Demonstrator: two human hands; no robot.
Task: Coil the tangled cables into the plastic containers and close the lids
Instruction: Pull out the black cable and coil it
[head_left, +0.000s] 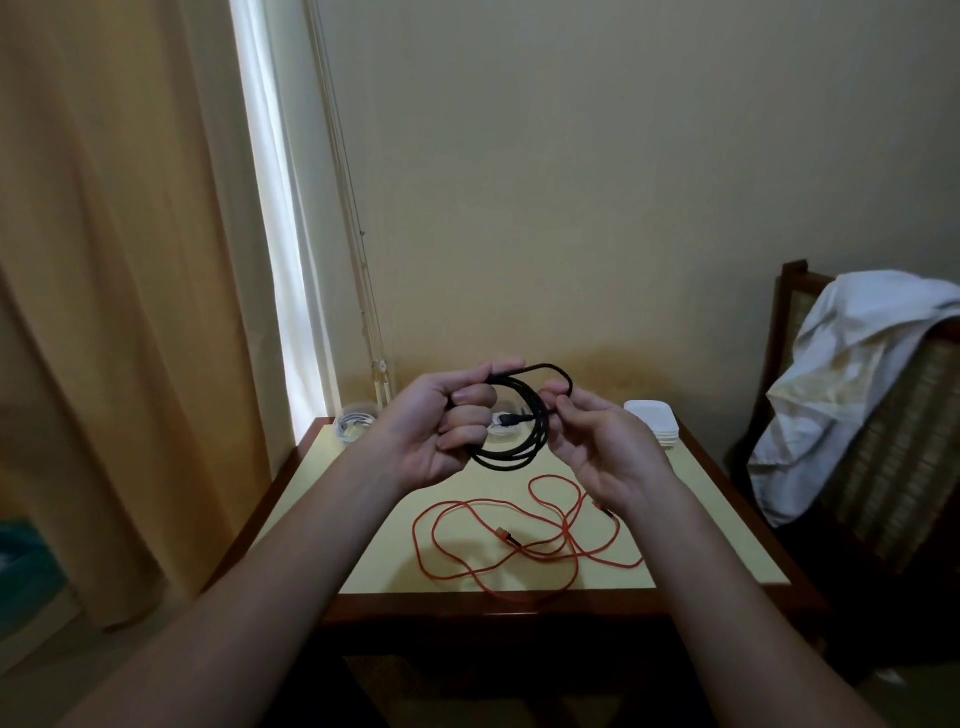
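Observation:
A black cable (511, 457) is wound into several loops and held in the air above the table. My left hand (441, 431) grips the left side of the coil, fingers curled round it. My right hand (597, 441) pinches the cable's loose top strand at the coil's right side. An orange cable (519, 540) lies loose and tangled on the yellow table top (363, 545). A clear round container (356, 421) with a white cable inside stands at the far left corner. Another container (501, 423) shows partly behind the coil. White lids (652, 423) are stacked at the far right.
The small table has a dark wooden rim (488, 610) and stands against the wall. A curtain (130, 312) hangs at the left. On the right is a wooden chair (883, 467) with a white cloth (841, 374) draped over it.

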